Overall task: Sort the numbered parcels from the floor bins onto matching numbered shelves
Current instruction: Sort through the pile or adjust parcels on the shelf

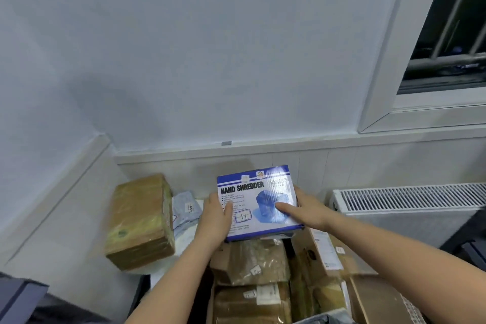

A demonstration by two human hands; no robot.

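While the hand shredder box (259,201) sat above the parcel pile (265,281), we held it, left hand (215,216) and right hand (306,209) gripping its edges, thumbs flat on top. Pick-up step; next we'd probably need its number, nowhere visible.

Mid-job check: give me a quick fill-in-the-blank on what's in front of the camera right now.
1. The blue and white box held by the left hand and right hand is printed HAND ____.
2. The box is held by ____ hands.
3. The brown taped parcel lies to the ____ of the held box.
4. The white radiator stands below the ____.

Missing words: SHREDDER; both; left; window
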